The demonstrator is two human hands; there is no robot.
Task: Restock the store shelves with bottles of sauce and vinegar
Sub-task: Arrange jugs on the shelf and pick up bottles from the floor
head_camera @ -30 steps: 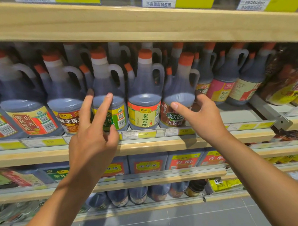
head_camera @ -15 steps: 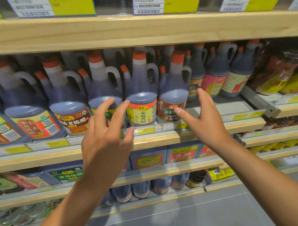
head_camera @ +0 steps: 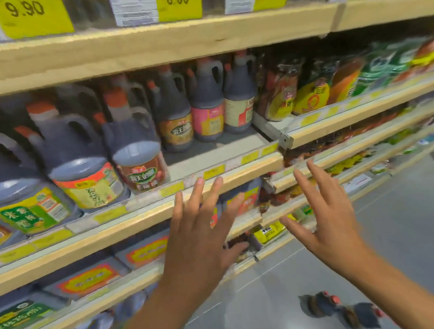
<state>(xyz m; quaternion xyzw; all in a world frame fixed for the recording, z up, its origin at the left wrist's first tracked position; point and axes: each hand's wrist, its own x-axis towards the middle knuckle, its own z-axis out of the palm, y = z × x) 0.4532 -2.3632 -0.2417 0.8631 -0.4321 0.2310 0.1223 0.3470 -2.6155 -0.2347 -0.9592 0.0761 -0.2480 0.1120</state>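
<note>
Dark vinegar jugs with orange caps stand in rows on the wooden shelf (head_camera: 149, 216). The nearest is a jug with a red-brown label (head_camera: 139, 154), beside one with a yellow label (head_camera: 80, 166). Further back stand three smaller bottles (head_camera: 206, 108). A bare patch of shelf floor (head_camera: 210, 152) lies to the right of the front jugs. My left hand (head_camera: 201, 233) hangs in front of the shelf edge with fingers spread, holding nothing. My right hand (head_camera: 328, 214) is also spread and empty, to the right and clear of the shelf. Several dark bottles with red caps (head_camera: 339, 307) stand on the floor.
Bagged goods (head_camera: 311, 87) in yellow, orange and green fill the shelf section to the right. Lower shelves hold flat-topped blue containers (head_camera: 145, 250) and a small yellow pack (head_camera: 270, 231). Yellow price tags (head_camera: 31, 15) line the shelf above. Grey tiled floor (head_camera: 398, 232) stretches to the right.
Both hands have drawn back from the jugs and dropped below the shelf edge. The view has swung right and down, bringing the floor and its bottles into sight.
</note>
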